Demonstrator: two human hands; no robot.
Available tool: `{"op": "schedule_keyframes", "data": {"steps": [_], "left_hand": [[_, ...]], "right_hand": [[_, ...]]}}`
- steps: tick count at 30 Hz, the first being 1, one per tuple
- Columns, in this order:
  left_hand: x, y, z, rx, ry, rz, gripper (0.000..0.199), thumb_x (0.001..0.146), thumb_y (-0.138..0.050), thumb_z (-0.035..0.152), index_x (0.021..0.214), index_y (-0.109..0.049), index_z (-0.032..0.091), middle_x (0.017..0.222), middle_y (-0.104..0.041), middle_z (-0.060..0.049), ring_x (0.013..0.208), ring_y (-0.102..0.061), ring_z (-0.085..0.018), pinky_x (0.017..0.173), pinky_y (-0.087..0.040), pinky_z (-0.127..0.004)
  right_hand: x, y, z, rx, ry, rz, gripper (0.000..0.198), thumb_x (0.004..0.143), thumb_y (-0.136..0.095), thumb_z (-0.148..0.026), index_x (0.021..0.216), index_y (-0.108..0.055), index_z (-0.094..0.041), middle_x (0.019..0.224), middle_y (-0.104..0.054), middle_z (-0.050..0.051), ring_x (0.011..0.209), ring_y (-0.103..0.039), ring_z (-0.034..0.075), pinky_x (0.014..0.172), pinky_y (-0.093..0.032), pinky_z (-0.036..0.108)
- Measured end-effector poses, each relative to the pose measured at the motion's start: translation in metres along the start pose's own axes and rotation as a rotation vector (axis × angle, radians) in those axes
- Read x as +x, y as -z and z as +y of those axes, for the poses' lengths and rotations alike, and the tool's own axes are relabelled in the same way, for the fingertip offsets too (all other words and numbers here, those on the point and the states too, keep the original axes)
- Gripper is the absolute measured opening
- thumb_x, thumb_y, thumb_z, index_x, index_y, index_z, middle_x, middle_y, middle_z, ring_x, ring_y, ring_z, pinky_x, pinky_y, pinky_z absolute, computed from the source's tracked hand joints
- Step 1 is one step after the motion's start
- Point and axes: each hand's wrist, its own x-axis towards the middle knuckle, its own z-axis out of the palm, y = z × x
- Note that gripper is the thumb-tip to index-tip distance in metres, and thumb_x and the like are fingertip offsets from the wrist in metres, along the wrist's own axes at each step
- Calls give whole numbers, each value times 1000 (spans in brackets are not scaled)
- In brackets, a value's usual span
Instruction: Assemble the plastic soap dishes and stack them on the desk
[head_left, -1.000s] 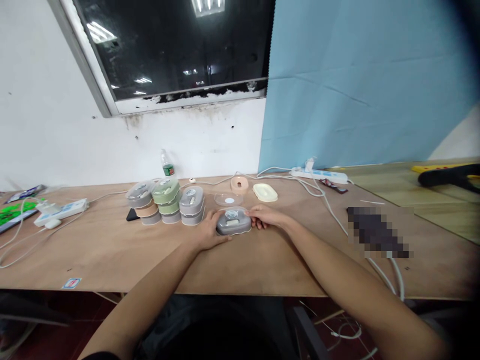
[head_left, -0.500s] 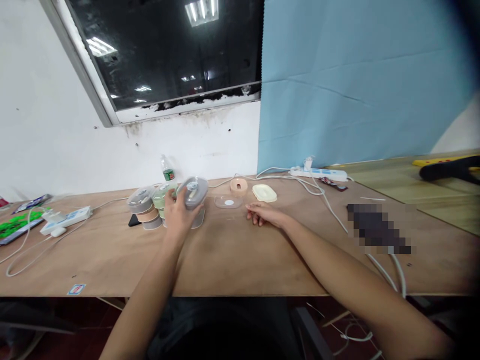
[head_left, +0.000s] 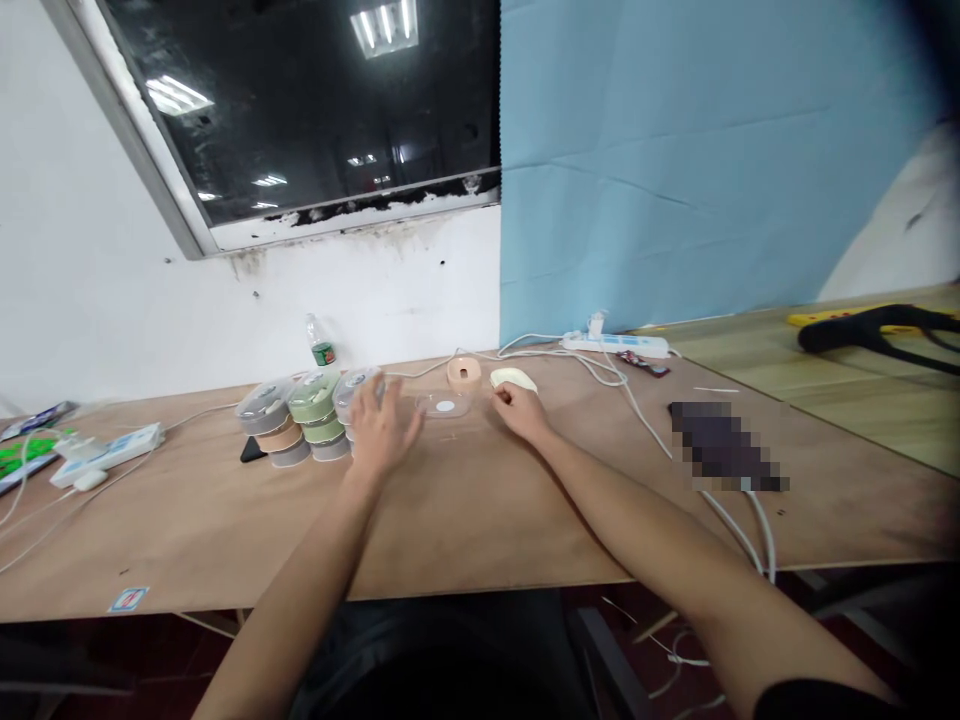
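Observation:
My left hand (head_left: 381, 428) has its fingers spread, holding nothing, in front of the right-hand stack of lidded boxes, whose grey top box (head_left: 352, 388) is partly hidden by the fingers. Two more stacks stand to its left: one topped by a green box (head_left: 315, 396), the other by a grey box (head_left: 264, 405) over a peach-coloured one. My right hand (head_left: 523, 412) is closed at the near edge of a cream lid-like piece (head_left: 513, 377), which tilts up a little. Between the hands lie a clear lid (head_left: 445, 406) and, behind it, a peach-coloured piece with a dark slot (head_left: 464, 374).
Behind the stacks stands a plastic bottle (head_left: 320, 342) against the wall. Power strips lie at the left (head_left: 109, 452) and back right (head_left: 619, 345), with white cables trailing over the table. A blurred-out dark object (head_left: 724, 445) lies at right.
My left hand has let go of the grey box, which now sits on the right-hand stack. My right hand has moved to the cream piece and closed on its edge. The view has shifted slightly right.

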Motion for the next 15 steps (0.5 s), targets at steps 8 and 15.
{"op": "schedule_keyframes", "data": {"steps": [8,15], "left_hand": [[-5,-87,45,-136,-119,-486,71,84,-50,60,139,-40,17,149,-32,-19,135,-28,-39,104,-26,-55],[-21,-83,38,-247,-300,-559,42,89,-47,49,118,-59,22,119,-61,-11,113,-53,-31,98,-35,-50]], "right_hand": [[15,5,31,-484,4,9,43,78,-60,-39,116,-63,-19,128,-55,16,116,-45,34,98,-35,46],[18,11,49,-510,-143,-107,47,72,-65,-55,105,-69,-21,118,-61,14,111,-52,32,92,-41,42]]}}
